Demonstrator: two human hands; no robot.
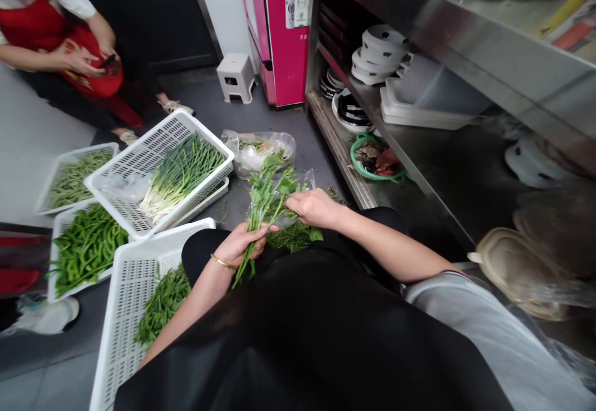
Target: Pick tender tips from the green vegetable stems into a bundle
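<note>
My left hand (pixel 243 242), with a gold bangle at the wrist, is closed around the stems of a bunch of leafy greens (pixel 263 197). The leafy tops point up and away from me. At the right side of the bunch, my right hand (pixel 313 207) pinches its leaves or a stem; the exact piece between the fingers is hidden. Below both hands lies a heap of green stems and trimmings (pixel 293 237), partly on clear plastic. To my left, a white perforated basket (pixel 121 287) holds more leafy greens (pixel 164 302).
Further baskets hold green onions (pixel 186 172), green peppers (pixel 90 243) and green beans (pixel 79 178). A plastic bag of greens (pixel 258 150) lies ahead. Metal shelving (pixel 419 181) with dishes and a green colander (pixel 358 166) runs along my right. A person in a red apron (pixel 35 26) sits at far left.
</note>
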